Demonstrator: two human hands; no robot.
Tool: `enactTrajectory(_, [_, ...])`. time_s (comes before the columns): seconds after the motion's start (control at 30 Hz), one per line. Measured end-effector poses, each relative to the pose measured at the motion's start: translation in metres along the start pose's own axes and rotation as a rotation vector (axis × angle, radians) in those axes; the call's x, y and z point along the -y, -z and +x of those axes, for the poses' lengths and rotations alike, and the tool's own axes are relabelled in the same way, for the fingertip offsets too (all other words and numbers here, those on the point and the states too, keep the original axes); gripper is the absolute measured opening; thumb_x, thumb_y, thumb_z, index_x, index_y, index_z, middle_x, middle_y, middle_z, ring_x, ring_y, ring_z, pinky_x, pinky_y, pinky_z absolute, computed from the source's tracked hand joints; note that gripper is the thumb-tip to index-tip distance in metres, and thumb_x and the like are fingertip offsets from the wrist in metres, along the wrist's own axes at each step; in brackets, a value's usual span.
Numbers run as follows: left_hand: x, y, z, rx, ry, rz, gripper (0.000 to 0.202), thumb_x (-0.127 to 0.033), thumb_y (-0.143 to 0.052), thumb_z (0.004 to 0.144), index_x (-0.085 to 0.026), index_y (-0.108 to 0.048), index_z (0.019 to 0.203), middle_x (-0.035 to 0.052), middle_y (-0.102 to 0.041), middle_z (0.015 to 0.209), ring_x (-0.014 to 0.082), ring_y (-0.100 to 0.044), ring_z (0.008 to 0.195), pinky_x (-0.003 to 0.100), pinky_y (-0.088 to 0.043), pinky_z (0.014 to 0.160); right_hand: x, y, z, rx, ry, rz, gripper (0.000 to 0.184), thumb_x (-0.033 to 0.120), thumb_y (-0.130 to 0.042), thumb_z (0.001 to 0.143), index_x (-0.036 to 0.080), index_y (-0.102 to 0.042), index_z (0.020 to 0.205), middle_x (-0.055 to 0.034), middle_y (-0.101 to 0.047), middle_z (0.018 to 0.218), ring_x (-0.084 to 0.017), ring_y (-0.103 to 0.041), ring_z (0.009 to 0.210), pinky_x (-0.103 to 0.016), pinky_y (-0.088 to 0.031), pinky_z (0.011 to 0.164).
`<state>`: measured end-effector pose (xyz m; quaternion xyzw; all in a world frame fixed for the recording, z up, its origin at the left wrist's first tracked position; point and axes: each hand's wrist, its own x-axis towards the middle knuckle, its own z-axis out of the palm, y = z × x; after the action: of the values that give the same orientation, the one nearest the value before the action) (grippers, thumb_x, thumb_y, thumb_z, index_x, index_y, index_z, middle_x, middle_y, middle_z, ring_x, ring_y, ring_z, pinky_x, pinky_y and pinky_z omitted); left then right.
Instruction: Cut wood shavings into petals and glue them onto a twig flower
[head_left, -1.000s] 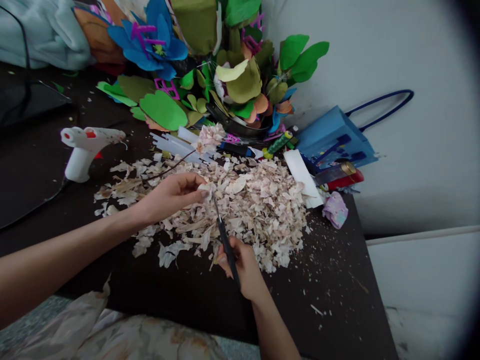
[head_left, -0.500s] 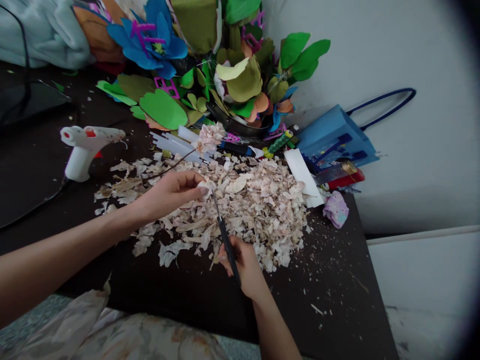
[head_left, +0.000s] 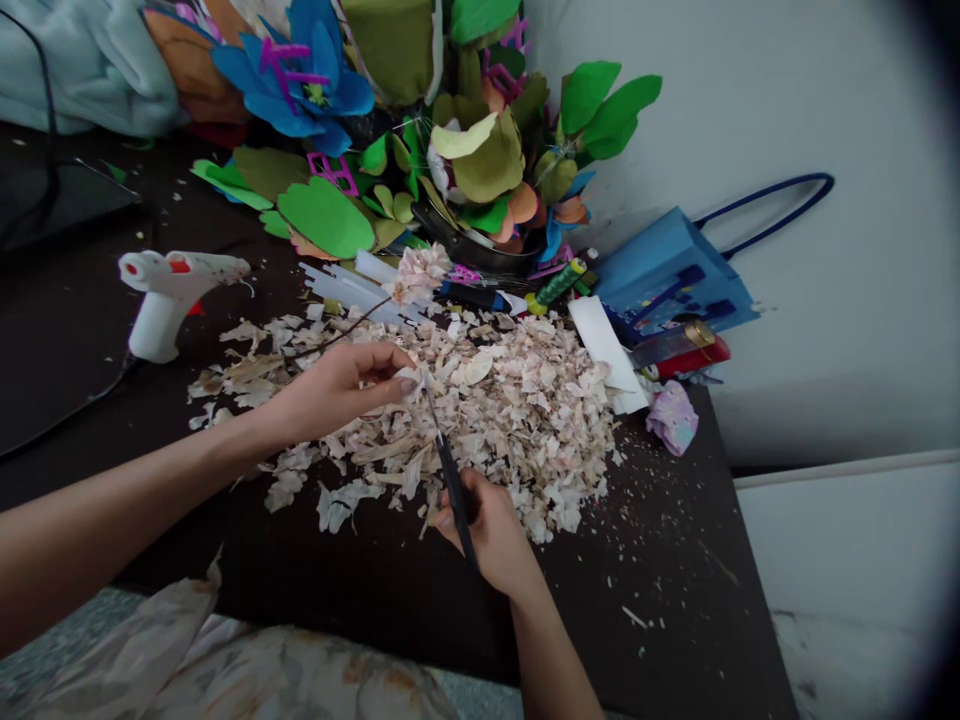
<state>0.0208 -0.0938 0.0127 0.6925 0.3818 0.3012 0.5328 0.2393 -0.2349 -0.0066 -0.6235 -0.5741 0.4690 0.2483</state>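
The paper scraps (head_left: 525, 400) are pale pink, the scissors (head_left: 448, 468) and table (head_left: 660, 560) black, the glue gun (head_left: 169, 290) white, the bag (head_left: 667, 270) blue.

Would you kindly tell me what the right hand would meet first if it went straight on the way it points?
Probably the pale scrap pinched in the left hand: the scissors in the right hand point straight at it.

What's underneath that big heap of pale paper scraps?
The heap of scraps lies on the dark table, which shows around its edges. Clear glue sticks poke out at its far side. Anything beneath the middle is covered.
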Motion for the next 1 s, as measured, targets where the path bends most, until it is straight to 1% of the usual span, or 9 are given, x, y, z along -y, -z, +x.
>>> enactTrajectory(0.13, [-0.001, 0.003, 0.000, 0.011, -0.028, 0.042, 0.018, -0.036, -0.061, 0.086, -0.019, -0.066, 0.089, 0.0047, -0.064, 0.074, 0.0149, -0.056, 0.061, 0.026, -0.042, 0.055, 0.001, 0.002, -0.001, 0.015, 0.013, 0.011, 0.021, 0.034, -0.065, 0.080, 0.021, -0.049, 0.076, -0.0033, -0.068, 0.076, -0.017, -0.064, 0.065, -0.026, -0.048, 0.061])
enactTrajectory(0.23, [0.000, 0.003, 0.001, 0.026, -0.039, 0.037, 0.018, -0.036, -0.061, 0.087, -0.020, -0.067, 0.089, 0.0048, -0.065, 0.076, 0.0151, -0.057, 0.062, 0.026, -0.042, 0.055, 0.003, 0.004, -0.002, 0.052, 0.002, 0.037, 0.025, 0.041, -0.063, 0.083, 0.021, -0.050, 0.076, -0.0021, -0.064, 0.071, -0.016, -0.061, 0.062, -0.024, -0.045, 0.056])
enactTrajectory(0.43, [0.002, 0.005, 0.002, 0.049, -0.057, 0.051, 0.020, -0.040, -0.060, 0.088, -0.020, -0.065, 0.086, 0.0027, -0.063, 0.073, 0.0139, -0.056, 0.063, 0.024, -0.042, 0.056, 0.001, 0.006, -0.003, 0.099, 0.002, 0.226, 0.033, 0.048, -0.065, 0.082, 0.020, -0.050, 0.075, -0.0007, -0.059, 0.071, -0.011, -0.050, 0.054, -0.022, -0.039, 0.049])
enactTrajectory(0.63, [0.001, 0.008, 0.003, 0.101, -0.051, 0.025, 0.021, -0.038, -0.059, 0.090, -0.018, -0.061, 0.086, 0.0007, -0.059, 0.071, 0.0114, -0.052, 0.060, 0.022, -0.041, 0.055, -0.004, 0.004, -0.001, 0.137, -0.056, 0.408, 0.038, 0.051, -0.068, 0.081, 0.018, -0.053, 0.073, 0.0025, -0.053, 0.064, -0.007, -0.041, 0.047, -0.021, -0.034, 0.046])
enactTrajectory(0.77, [0.001, 0.009, 0.003, 0.131, -0.025, -0.034, 0.020, -0.037, -0.059, 0.090, -0.018, -0.061, 0.085, -0.0004, -0.057, 0.069, 0.0100, -0.050, 0.058, 0.021, -0.041, 0.054, -0.004, 0.004, -0.001, 0.142, -0.065, 0.436, 0.038, 0.050, -0.071, 0.080, 0.017, -0.054, 0.073, 0.0034, -0.051, 0.063, -0.007, -0.040, 0.048, -0.021, -0.033, 0.045])
enactTrajectory(0.9, [-0.001, 0.012, 0.005, 0.164, -0.007, -0.089, 0.019, -0.036, -0.060, 0.089, -0.018, -0.061, 0.085, -0.0010, -0.057, 0.068, 0.0097, -0.049, 0.058, 0.021, -0.042, 0.055, -0.006, 0.004, -0.001, 0.129, -0.060, 0.429, 0.035, 0.046, -0.073, 0.079, 0.017, -0.055, 0.072, 0.0022, -0.054, 0.066, -0.008, -0.041, 0.050, -0.021, -0.033, 0.046])
enactTrajectory(1.0, [-0.002, 0.013, 0.006, 0.180, 0.010, -0.113, 0.019, -0.035, -0.061, 0.088, -0.018, -0.061, 0.082, -0.0017, -0.056, 0.067, 0.0097, -0.050, 0.058, 0.021, -0.042, 0.055, -0.006, 0.005, -0.002, 0.142, -0.061, 0.452, 0.033, 0.044, -0.074, 0.079, 0.017, -0.055, 0.073, 0.0026, -0.055, 0.066, -0.008, -0.041, 0.049, -0.021, -0.033, 0.046])
